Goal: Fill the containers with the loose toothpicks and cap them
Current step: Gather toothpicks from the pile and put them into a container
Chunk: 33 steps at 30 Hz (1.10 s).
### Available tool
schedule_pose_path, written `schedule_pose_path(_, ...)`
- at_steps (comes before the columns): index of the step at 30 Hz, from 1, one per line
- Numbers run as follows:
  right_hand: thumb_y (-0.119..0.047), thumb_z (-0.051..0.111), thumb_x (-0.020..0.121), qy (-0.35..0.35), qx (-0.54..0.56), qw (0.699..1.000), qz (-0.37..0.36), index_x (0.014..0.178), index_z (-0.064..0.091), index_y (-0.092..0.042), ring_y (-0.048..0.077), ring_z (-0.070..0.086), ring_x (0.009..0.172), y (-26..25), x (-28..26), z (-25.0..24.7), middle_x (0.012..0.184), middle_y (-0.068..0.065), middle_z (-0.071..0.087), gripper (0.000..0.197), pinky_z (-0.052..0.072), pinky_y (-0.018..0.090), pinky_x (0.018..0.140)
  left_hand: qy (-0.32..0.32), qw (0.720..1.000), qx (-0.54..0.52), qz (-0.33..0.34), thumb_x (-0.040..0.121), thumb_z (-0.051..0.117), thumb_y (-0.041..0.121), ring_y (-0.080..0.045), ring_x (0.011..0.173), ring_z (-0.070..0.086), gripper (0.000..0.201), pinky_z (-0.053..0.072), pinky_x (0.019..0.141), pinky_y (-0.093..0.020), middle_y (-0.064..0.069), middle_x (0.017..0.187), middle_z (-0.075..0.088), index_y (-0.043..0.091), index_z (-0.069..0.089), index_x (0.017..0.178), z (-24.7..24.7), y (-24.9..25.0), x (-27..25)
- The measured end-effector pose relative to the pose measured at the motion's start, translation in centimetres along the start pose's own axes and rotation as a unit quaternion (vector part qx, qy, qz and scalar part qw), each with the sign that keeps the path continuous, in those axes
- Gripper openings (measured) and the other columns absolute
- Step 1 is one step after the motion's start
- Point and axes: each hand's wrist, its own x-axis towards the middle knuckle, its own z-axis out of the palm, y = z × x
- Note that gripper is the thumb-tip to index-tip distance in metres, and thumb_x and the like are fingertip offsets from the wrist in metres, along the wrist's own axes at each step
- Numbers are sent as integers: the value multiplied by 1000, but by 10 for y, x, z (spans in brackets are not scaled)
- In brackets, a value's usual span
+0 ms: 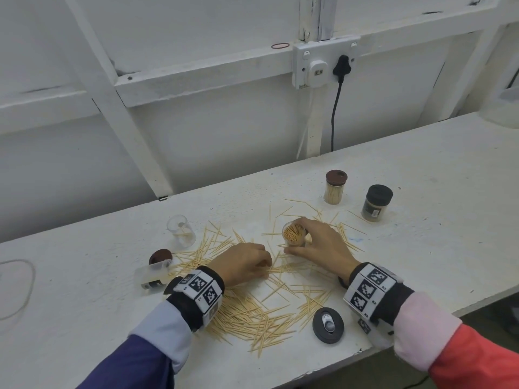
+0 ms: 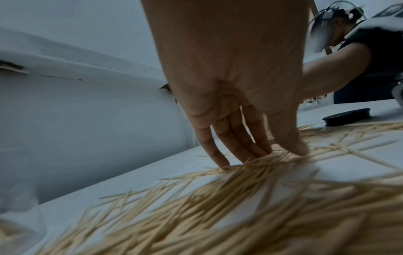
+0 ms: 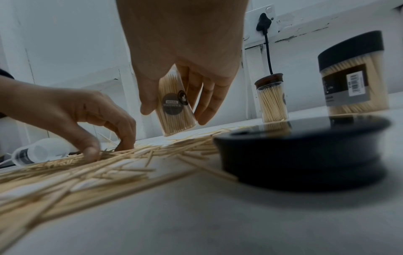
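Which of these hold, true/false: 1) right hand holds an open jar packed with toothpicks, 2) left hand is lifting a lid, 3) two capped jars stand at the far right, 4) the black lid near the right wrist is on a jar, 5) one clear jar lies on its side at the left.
1) True: the right hand grips the open jar, full of toothpicks.
2) False: the left hand presses its fingertips into the loose toothpicks.
3) True: the brown-capped jar and the black-capped jar stand upright.
4) False: the black lid lies alone on the table.
5) True: the tipped jar lies beside a brown lid.
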Motion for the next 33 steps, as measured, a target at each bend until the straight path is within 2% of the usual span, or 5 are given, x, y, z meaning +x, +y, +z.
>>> schedule_pose_path(5, -56, 74, 73, 2, 6, 1000, -3, 115, 56, -30, 6, 54, 93, 2, 0, 1, 103, -17, 59, 53, 46, 29, 76, -23, 1000, -3, 17, 84, 70, 45, -11, 95, 56, 43, 46, 78, -26, 5, 106, 61, 18, 64, 117, -1, -5, -1)
schedule_pose_path(12, -54, 75, 74, -5, 5, 1000, -8, 115, 56, -29, 6, 54, 94, 2, 0, 0, 104, -16, 60, 51, 46, 30, 76, 6, 1000, 20, 21, 93, 60, 29, -15, 91, 61, 20, 48, 77, -30, 4, 101, 66, 19, 69, 108, -1, -7, 0)
schedule_pose_path(21, -51, 75, 75, -18, 5, 1000, -7, 117, 56, -27, 9, 55, 98, 0, -1, -1, 108, -12, 61, 52, 47, 33, 81, 25, 999, 23, 32, 98, 53, 24, -17, 95, 61, 22, 39, 73, -23, 1, 106, 66, 16, 69, 111, 0, -10, 2)
schedule_pose_path(28, -51, 74, 77, -21, -4, 1000, -18, 119, 55, -26, 8, 54, 98, -1, -2, -2, 110, -12, 61, 52, 47, 31, 79, -14, 1000, -3, -2, 100, 47, 18, -22, 101, 58, 26, 39, 80, -26, -4, 114, 58, 11, 62, 120, -6, -10, 1)
schedule_pose_path(33, -49, 74, 77, -20, -6, 1000, -18, 119, 55, -25, 6, 51, 94, -4, -2, -2, 109, -12, 60, 52, 44, 29, 78, -8, 998, -49, -23, 98, 42, 6, -19, 94, 56, 22, 36, 76, -22, 3, 102, 52, 9, 61, 109, -10, -12, 1)
